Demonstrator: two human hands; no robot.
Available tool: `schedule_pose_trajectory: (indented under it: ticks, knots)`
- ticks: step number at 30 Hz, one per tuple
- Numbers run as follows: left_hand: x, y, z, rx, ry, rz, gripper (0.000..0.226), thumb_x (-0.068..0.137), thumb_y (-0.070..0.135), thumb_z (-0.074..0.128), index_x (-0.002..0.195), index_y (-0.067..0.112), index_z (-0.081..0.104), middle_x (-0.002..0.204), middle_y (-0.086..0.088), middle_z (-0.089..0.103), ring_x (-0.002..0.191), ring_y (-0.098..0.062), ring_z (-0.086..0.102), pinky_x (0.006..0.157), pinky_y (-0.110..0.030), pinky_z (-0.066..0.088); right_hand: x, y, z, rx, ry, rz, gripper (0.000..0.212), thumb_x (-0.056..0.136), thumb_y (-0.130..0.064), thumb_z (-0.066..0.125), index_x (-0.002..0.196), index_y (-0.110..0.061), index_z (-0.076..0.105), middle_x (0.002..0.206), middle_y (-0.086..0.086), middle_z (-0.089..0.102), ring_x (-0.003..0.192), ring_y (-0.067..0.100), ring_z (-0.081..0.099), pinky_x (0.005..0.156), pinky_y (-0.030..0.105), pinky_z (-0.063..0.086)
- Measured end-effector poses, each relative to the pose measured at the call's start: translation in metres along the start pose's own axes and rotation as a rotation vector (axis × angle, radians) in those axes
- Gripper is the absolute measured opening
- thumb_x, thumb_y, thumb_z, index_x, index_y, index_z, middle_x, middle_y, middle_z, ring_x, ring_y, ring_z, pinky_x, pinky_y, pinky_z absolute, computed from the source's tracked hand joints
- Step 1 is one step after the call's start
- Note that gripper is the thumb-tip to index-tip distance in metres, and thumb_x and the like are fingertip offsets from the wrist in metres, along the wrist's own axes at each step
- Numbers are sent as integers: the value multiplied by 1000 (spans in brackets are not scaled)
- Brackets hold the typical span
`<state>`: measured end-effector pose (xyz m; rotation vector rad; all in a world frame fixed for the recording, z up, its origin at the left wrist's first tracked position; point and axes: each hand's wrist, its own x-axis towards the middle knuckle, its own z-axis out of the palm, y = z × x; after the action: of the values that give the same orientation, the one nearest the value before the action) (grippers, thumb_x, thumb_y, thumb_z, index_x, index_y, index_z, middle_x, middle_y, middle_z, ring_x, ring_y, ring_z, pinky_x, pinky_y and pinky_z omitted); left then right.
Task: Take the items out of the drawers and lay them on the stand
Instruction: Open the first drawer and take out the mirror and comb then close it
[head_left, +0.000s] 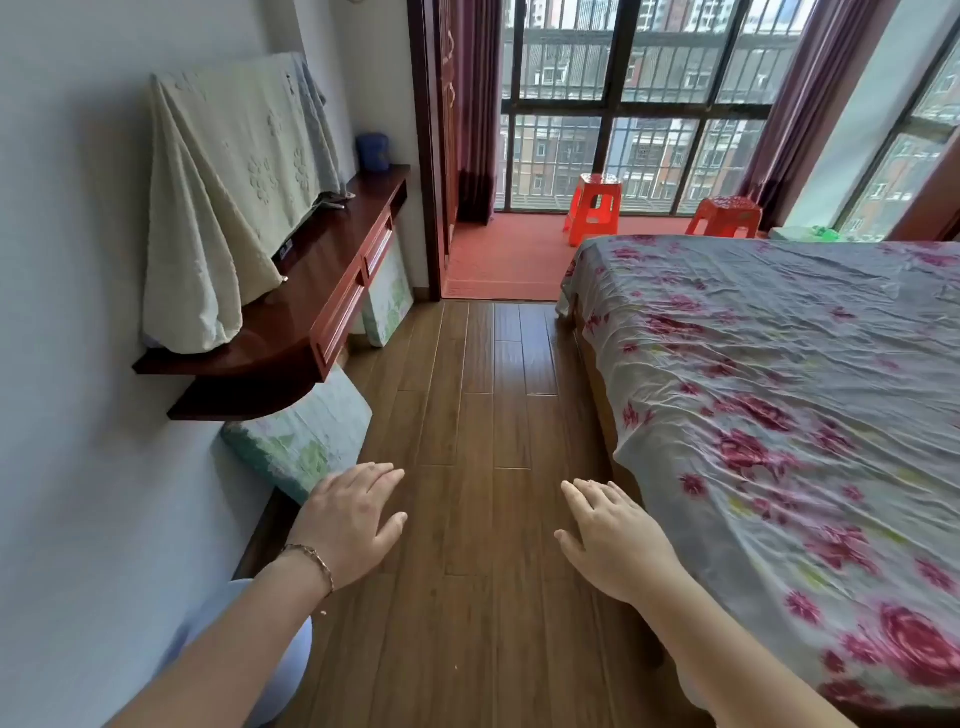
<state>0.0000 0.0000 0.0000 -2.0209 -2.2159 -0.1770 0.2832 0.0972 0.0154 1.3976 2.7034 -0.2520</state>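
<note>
A dark red wooden stand (291, 332) is fixed to the left wall, with shut drawers (340, 317) along its front. A screen under a pale cloth (223, 208) takes up most of its top. A blue container (373, 151) stands at its far end. My left hand (345, 519) is held out flat over the floor, fingers apart, holding nothing, well short of the stand. My right hand (613, 538) is held out the same way, empty, beside the bed.
A bed with a flowered sheet (779, 415) fills the right side. Wooden floor (483, 395) runs between bed and stand. Padded boards (306, 441) lean under the stand. Two red stools (595, 208) stand by the barred window.
</note>
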Motion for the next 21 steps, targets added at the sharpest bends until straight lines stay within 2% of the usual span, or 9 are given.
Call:
schedule_pose_trajectory:
  ticks: [8, 13, 21]
  knots:
    - [45, 7, 21, -13, -27, -6, 55, 79, 50, 33, 115, 22, 64, 116, 5, 65, 109, -15, 61, 87, -38, 49, 39, 24, 0, 31, 36, 3, 61, 98, -45, 27, 150, -18, 11, 157, 0, 16, 145, 14, 9, 115, 26, 1]
    - [93, -2, 31, -28, -70, 0, 65, 80, 54, 21, 129, 24, 53, 138, 7, 49, 125, -13, 47, 102, -37, 38, 77, 34, -6, 59, 23, 24, 61, 98, -45, 28, 150, -18, 12, 157, 0, 16, 145, 14, 9, 115, 25, 2]
    - [204, -45, 43, -116, -105, 28, 59, 84, 50, 32, 137, 25, 43, 144, 7, 40, 134, -12, 35, 110, -36, 26, 181, 41, -37, 93, -3, 95, 61, 98, -43, 31, 150, -18, 11, 157, 0, 16, 144, 16, 9, 115, 27, 5]
